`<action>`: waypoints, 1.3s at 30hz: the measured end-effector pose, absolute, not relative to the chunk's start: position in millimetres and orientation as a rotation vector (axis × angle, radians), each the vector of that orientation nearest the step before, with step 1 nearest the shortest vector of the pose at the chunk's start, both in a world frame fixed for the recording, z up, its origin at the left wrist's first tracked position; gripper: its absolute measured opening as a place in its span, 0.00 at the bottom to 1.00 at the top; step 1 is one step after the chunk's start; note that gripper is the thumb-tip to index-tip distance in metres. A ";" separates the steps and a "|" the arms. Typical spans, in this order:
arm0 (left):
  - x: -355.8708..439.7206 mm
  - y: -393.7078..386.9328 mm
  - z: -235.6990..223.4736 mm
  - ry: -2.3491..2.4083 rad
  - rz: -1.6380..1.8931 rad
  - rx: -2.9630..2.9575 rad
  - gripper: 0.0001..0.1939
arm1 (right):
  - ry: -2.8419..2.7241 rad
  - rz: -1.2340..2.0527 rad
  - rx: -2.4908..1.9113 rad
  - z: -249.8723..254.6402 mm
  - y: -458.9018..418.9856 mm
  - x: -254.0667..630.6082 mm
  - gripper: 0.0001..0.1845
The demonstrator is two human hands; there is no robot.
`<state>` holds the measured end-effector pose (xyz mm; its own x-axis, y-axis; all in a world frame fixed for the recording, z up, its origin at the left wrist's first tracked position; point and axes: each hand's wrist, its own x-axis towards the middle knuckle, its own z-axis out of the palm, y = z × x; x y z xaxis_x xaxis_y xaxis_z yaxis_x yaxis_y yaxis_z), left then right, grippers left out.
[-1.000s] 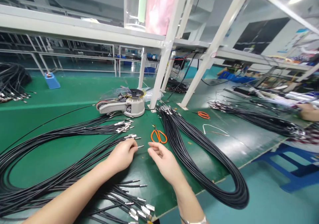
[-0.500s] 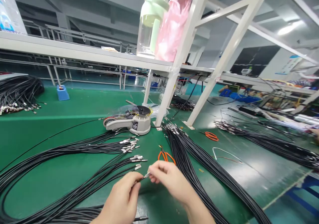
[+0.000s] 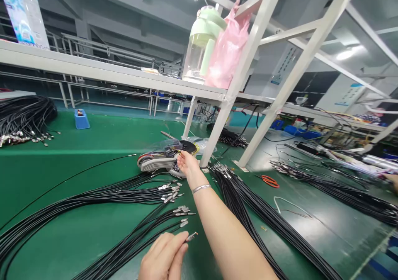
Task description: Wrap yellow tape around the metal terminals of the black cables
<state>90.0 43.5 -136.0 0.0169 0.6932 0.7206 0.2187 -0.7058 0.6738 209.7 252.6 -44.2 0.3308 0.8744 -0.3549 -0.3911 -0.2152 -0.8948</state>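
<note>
Cable end is pinched by left hand, best kept steady. Dispenser is reached by right hand, well apart; grip unclear.

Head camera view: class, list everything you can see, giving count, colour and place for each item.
Worktop: one, green, centre
Cable bundles: at least five, black, across the worktop
Machine with disc: one, grey and black, centre
Box: one, blue, left
Scissors: one, orange-handled, right
Shelf frame: one, white, above worktop
Jug: one, clear and pale green, on shelf
Bag: one, pink, beside jug
Pack: one, blue and white, upper left
Background clutter: uncountable, mixed colours, too small or blurred
Co-worker's hand: one, blurred, right edge
Bracelet: one, silver, right wrist
Hands: two, bare; left at bottom centre, right at machine
</note>
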 end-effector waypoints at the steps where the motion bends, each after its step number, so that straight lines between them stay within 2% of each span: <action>1: 87.7 43.5 -132.7 0.935 1.717 1.890 0.10 | -0.501 1.244 -1.314 -45.4 251.8 208.6 0.15; 6: 78.0 42.8 -116.5 1.001 1.535 1.718 0.10 | -0.556 1.192 -1.306 -41.5 249.4 204.9 0.15; 9: 77.6 41.6 -107.2 1.120 1.395 1.391 0.11 | -0.649 1.185 -1.266 -30.6 236.4 206.6 0.13; 12: 79.6 40.9 -98.0 1.145 1.268 1.076 0.18 | -0.795 1.196 -1.198 -24.5 192.1 218.0 0.06; 15: 80.2 39.7 -90.5 1.093 1.218 0.995 0.19 | -0.938 1.209 -1.151 -33.0 117.2 235.8 0.07; 19: 80.7 33.7 -85.7 1.027 1.143 1.176 0.12 | -1.102 1.117 -1.256 -60.1 16.5 249.6 0.10; 23: 85.8 24.3 -86.5 0.985 1.072 1.396 0.07 | -1.170 1.024 -1.310 -78.0 -36.7 243.1 0.09; 28: 90.8 13.8 -95.7 0.979 1.087 1.721 0.04 | -1.059 1.015 -1.304 -84.1 -50.5 229.6 0.09; 39: 88.6 8.9 -105.1 0.782 1.244 2.270 0.10 | -0.811 1.093 -1.260 -90.2 -44.1 215.8 0.11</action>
<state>88.6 8.9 -105.1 0.4371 0.6580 0.6132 0.2678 -0.7461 0.6096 215.8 -44.1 -90.2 0.3110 0.9459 -0.0928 -0.1855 -0.0354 -0.9820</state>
